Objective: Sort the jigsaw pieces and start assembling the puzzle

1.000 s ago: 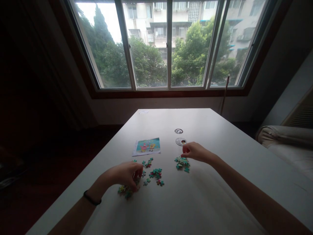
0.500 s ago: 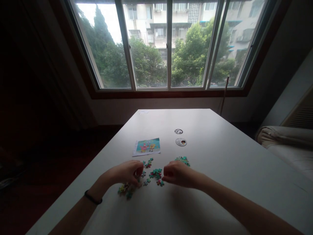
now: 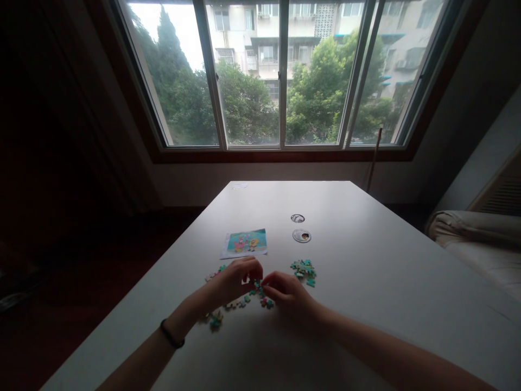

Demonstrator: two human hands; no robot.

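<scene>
- Left hand (image 3: 236, 279) half curled, right hand (image 3: 290, 296) nearly pinched, fingertips at puzzle pieces (image 3: 259, 292); hold unclear
- Pieces' long axis too small to tell
- Picture (image 3: 246, 242) beyond, bottom edge near

The picture (image 3: 246, 242) carries pink and yellow figures on a teal ground, with a white margin. The surface (image 3: 366, 282) under the picture is plain white. Puzzle pieces (image 3: 303, 270) to the right of the picture are mainly green; those on its near side also show pink. The wristband (image 3: 171, 334), nearer than the picture, is plain black. Beyond the picture, the outer window frame (image 3: 285, 156) is reddish brown.
</scene>
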